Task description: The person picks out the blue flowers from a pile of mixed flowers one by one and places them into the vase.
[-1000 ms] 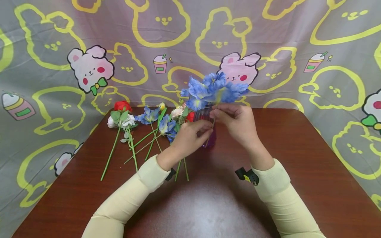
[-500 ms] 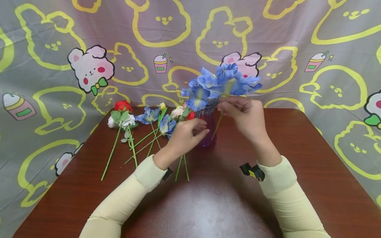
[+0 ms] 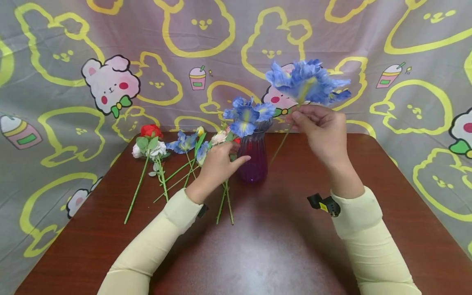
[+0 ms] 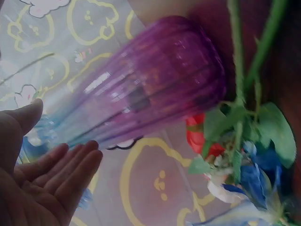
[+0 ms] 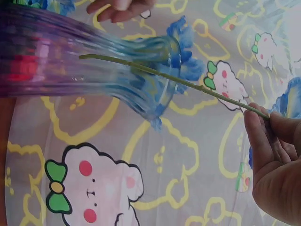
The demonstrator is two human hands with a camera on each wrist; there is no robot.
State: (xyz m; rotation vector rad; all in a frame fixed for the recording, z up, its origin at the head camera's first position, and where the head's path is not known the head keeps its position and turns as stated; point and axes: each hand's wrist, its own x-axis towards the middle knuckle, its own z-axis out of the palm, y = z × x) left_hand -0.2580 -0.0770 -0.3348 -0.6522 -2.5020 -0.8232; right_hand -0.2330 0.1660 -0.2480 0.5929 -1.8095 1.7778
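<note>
My right hand (image 3: 326, 133) pinches the thin stem of a blue artificial iris (image 3: 313, 84) just under its bloom. The green stem (image 5: 164, 75) slants down from the fingers, its lower end overlapping the vase in the right wrist view. A ribbed glass vase (image 3: 254, 159), purple below and bluish at the mouth, stands upright on the table. Another blue iris (image 3: 244, 119) shows its bloom at the vase's mouth. Left of the vase, my left hand (image 3: 217, 164) holds nothing; in the left wrist view its fingers (image 4: 77, 172) are extended, thumb apart, beside the glass.
Several artificial flowers lie on the brown table (image 3: 280, 246) to the left: a red flower (image 3: 151, 131), white flowers (image 3: 158, 148), a blue iris (image 3: 182, 142) and a yellow bud (image 3: 200, 131). Pale pink flowers (image 3: 219, 137) lie behind the left hand. A cartoon-patterned cloth (image 3: 147, 24) hangs behind.
My right hand has lifted its iris up and to the right, away from the vase and the other iris. My left hand has drawn back leftward from the vase, its thumb spreading.
</note>
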